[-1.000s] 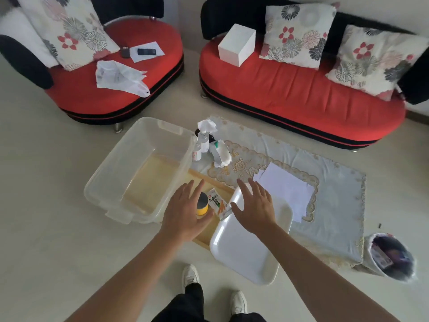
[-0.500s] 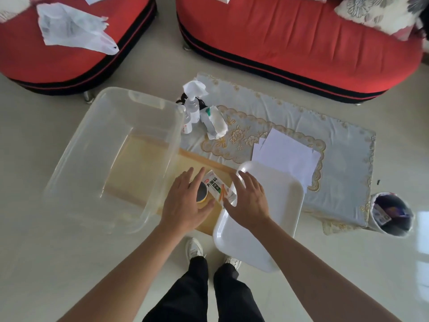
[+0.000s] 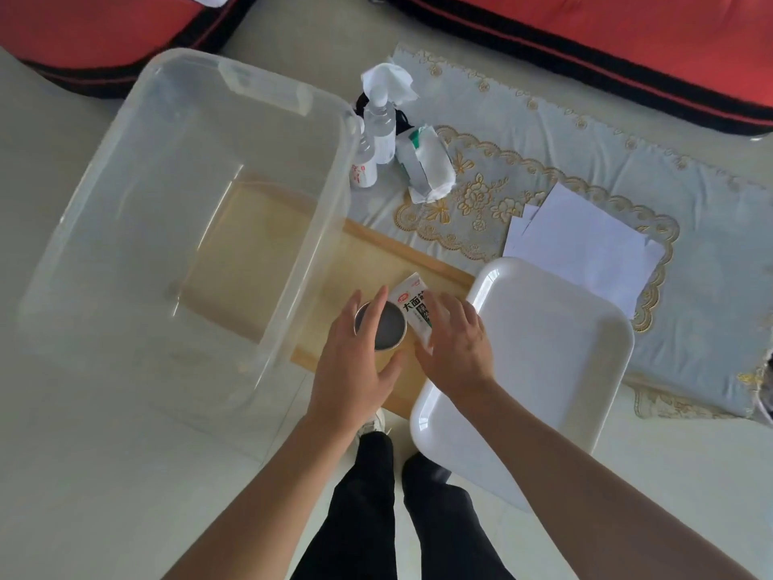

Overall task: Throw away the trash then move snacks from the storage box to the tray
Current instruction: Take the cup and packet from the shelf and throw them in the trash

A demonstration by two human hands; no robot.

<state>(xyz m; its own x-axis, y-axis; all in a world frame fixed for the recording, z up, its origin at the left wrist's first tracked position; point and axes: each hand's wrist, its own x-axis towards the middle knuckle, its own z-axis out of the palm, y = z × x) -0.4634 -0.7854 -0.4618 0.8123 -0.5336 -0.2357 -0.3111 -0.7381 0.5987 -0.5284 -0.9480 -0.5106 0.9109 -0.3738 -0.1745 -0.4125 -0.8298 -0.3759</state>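
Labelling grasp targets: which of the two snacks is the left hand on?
The round can with the dark lid: the left hand spans it, fingers over its top. The flat white printed packet beside it lies under the right hand.

The clear plastic storage box (image 3: 188, 203) sits upright and open-topped at 10 o'clock from the snacks. A round can (image 3: 387, 330) with a dark lid stands upright. A white packet (image 3: 412, 305) printed with black characters lies against the can's 2 o'clock side. The white rectangular tray (image 3: 543, 370) lies just beside them at 4 o'clock.
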